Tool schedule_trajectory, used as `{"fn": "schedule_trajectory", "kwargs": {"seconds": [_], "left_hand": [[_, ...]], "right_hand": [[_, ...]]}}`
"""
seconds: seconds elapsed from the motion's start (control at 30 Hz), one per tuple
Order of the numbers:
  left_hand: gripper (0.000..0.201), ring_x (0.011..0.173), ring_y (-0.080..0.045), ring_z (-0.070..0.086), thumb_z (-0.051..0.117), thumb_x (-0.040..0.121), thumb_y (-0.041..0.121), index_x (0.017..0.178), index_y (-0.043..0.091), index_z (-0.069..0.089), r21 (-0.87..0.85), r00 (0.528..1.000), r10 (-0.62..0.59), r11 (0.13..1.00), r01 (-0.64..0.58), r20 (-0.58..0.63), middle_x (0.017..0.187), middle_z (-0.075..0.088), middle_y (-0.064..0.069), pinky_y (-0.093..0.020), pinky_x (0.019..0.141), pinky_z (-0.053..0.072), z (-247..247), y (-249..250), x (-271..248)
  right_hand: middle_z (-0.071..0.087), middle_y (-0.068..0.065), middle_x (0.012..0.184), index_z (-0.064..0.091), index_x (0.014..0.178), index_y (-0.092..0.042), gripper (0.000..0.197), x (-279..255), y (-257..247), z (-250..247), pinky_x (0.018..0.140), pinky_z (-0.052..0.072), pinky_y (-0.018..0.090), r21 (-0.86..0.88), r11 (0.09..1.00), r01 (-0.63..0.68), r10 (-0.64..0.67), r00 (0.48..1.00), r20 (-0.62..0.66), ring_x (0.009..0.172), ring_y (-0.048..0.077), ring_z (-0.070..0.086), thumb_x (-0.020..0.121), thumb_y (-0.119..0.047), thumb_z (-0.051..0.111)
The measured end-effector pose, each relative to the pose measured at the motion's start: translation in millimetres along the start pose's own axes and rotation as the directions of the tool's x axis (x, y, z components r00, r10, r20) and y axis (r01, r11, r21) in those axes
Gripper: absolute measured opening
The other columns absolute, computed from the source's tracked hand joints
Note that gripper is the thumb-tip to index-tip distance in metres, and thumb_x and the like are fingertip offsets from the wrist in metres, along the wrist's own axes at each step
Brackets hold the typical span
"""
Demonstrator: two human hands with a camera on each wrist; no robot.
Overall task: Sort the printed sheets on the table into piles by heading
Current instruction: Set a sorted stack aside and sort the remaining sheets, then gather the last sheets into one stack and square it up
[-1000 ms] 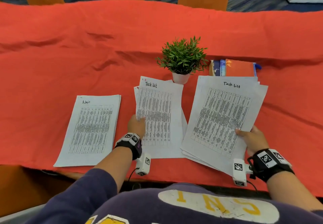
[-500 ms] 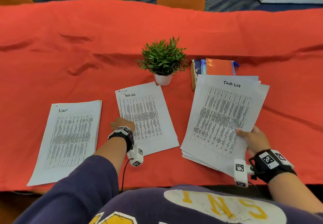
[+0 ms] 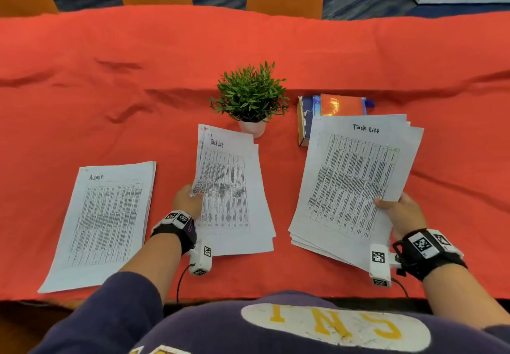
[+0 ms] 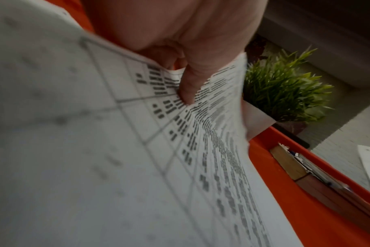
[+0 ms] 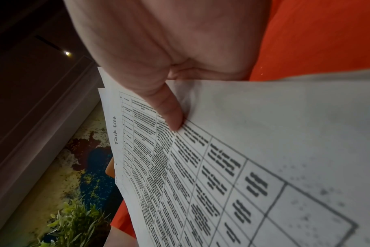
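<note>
A sheet [image 3: 218,171] headed "Task list" is pinched at its left edge by the left hand [image 3: 186,200], thumb on top as the left wrist view shows, and is held curled up over the middle pile [image 3: 248,229], which carries the same heading. The match is right, so the sheet is best lowered flat and squared to the pile's edges before it is let go; the lifted edge should be laid down first so that the paper does not slide or fold under.

To the left lies the "Admin" pile [image 3: 105,215], well apart, and it should be left untouched.

The unsorted stack [image 3: 353,185] is gripped by the right hand [image 3: 401,211] at its lower right corner, thumb pressed on the top sheet, fingers hidden beneath. Its sheets are fanned, so the grip should be kept firm. Its top sheet also reads "Task list" and probably belongs on the middle pile.

A plant [image 3: 249,96] and books [image 3: 331,110] stand behind on the red-covered table [image 3: 110,77].
</note>
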State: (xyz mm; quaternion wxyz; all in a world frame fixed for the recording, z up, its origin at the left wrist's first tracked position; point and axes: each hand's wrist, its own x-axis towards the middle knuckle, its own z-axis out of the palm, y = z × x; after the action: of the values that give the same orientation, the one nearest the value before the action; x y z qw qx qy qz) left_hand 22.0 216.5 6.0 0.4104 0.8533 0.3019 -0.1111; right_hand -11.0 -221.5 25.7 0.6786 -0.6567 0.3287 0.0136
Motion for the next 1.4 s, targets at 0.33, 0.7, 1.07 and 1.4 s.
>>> {"fn": "schedule_trajectory", "kwargs": {"seconds": [0.33,0.7,1.07,1.4], "left_hand": [[0.036,0.119,-0.021,0.054,0.059,0.092,0.03,0.126,0.019,0.055,-0.29,0.993,0.077,0.956,-0.049,0.087,0.135,0.056,-0.002,-0.042,0.099,0.043,-3,10,-52],[0.059,0.132,-0.024,0.038,0.051,0.096,0.022,0.148,0.013,0.023,-0.393,0.961,0.081,0.919,0.031,0.264,0.153,0.03,-0.007,-0.04,0.106,0.032,67,88,-104],[0.038,0.098,-0.014,0.062,0.057,0.089,0.003,0.121,0.022,0.048,-0.423,0.942,0.306,0.878,-0.225,0.135,0.123,0.06,0.0,-0.031,0.082,0.053,69,92,-98],[0.046,0.102,0.001,0.06,0.058,0.089,-0.002,0.13,0.013,0.043,-0.558,0.896,0.444,0.748,-0.36,0.017,0.115,0.062,0.004,-0.022,0.093,0.049,48,98,-111]], "right_hand": [[0.066,0.013,0.106,0.057,0.118,-0.009,0.033,10,-26,10,0.078,0.053,0.039,0.018,1.0,0.013,-0.015,0.994,0.106,0.083,0.024,0.065,0.088,0.006,0.054],[0.061,0.028,0.119,0.058,0.118,0.009,0.032,-21,-27,47,0.067,0.046,0.026,-0.095,0.994,-0.044,0.065,0.971,0.229,0.089,0.02,0.055,0.091,-0.006,0.05],[0.069,0.001,0.116,0.061,0.116,-0.019,0.035,-24,-20,50,0.096,0.05,0.048,-0.18,0.931,0.316,-0.2,0.858,0.472,0.109,0.023,0.065,0.084,-0.004,0.065],[0.075,-0.001,0.098,0.068,0.103,-0.014,0.031,-35,-35,60,0.086,0.053,0.036,-0.037,0.921,0.388,-0.345,0.855,0.389,0.094,0.017,0.07,0.077,0.003,0.072]]}}
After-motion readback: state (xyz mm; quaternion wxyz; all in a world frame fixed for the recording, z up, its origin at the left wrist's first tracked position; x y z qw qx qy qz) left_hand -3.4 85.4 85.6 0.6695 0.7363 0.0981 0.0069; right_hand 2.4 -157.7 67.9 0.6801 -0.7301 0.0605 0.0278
